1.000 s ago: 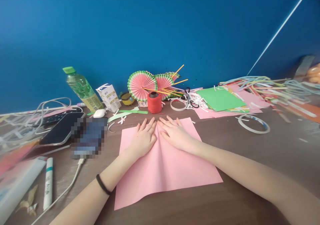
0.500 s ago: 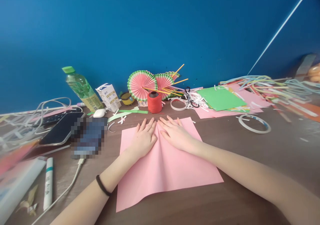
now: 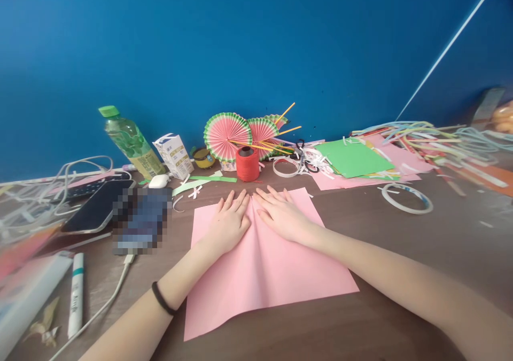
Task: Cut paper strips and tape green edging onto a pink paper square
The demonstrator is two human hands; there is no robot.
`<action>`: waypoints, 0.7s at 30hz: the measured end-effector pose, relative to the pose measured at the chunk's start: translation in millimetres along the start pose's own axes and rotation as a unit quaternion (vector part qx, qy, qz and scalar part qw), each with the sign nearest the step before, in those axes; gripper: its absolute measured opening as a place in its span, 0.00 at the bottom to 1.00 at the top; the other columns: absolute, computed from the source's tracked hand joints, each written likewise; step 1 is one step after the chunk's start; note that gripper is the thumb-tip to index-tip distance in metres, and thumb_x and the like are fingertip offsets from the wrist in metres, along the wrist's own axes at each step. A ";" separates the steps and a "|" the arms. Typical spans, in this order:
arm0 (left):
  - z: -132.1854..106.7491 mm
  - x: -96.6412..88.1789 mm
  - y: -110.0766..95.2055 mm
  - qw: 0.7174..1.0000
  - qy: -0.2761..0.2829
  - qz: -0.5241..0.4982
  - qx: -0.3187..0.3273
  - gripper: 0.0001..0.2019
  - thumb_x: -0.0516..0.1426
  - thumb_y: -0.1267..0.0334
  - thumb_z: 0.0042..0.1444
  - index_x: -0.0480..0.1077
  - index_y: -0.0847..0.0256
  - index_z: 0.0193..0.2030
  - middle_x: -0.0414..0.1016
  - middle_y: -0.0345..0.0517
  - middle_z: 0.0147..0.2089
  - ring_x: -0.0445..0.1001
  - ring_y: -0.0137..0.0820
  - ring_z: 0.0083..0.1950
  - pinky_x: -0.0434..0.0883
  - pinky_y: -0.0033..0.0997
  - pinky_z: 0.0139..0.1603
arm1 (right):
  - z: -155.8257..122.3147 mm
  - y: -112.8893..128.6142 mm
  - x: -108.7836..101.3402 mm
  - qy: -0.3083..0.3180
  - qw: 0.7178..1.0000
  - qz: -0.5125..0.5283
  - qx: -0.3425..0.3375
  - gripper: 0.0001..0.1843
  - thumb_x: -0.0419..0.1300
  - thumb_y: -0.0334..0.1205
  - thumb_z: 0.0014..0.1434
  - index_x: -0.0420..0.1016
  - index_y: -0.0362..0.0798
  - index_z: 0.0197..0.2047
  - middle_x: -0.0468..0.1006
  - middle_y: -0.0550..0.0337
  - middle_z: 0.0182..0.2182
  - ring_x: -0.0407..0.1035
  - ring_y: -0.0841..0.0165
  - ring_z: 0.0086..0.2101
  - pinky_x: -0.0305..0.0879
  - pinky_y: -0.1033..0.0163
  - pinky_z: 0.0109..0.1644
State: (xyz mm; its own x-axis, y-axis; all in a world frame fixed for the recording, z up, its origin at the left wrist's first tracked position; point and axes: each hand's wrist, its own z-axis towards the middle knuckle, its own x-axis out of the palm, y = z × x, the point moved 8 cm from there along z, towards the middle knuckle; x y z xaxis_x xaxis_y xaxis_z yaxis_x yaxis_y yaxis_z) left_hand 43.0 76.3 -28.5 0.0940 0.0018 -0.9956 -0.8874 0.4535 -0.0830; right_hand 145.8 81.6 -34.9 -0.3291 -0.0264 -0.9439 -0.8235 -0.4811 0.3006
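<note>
A sheet of pink paper [image 3: 288, 275] lies on the table in front of me, with a raised crease running down its middle. My left hand [image 3: 229, 223] rests flat on its far left part, fingers stretched out beside the crease. On the other side of the crease, my right hand [image 3: 282, 214] also presses flat, its fingers pointing away and to the left. Neither hand grips anything. Just beyond the fingertips stands a spool of red thread [image 3: 247, 167]. Behind it, pleated paper fans [image 3: 227, 136] in pink and green lean near the blue wall.
At left are a green-capped bottle [image 3: 130, 141], a small carton [image 3: 173, 155], a phone with a cable [image 3: 144, 219] and a white marker [image 3: 76, 297]. To the right lie a tape roll [image 3: 406, 198], green paper [image 3: 355, 158] and a heap of paper strips [image 3: 433, 141].
Both hands stay on the pink paper in nearly the same place. The paper's near left corner has shifted very slightly left.
</note>
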 end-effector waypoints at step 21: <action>2.0 2.8 8.6 1.000 0.019 0.004 -0.003 0.29 0.38 0.52 0.61 0.44 0.64 0.66 0.43 0.48 0.68 0.42 0.34 0.68 0.42 0.48 0.65 | 6.0 -13.1 1.0 0.030 0.999 -0.033 -0.013 0.31 0.35 0.49 0.63 0.44 0.44 0.66 0.43 0.61 0.65 0.35 0.57 0.63 0.37 0.49 0.64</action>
State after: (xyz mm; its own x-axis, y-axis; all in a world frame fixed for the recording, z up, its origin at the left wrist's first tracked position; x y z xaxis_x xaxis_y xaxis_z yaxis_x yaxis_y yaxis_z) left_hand 36.6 82.0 -31.9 0.0705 -0.0279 -0.9971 -0.8909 0.4478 -0.0755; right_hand 153.5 93.2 -39.0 -0.2455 -0.0458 -0.9683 -0.8305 -0.5053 0.2345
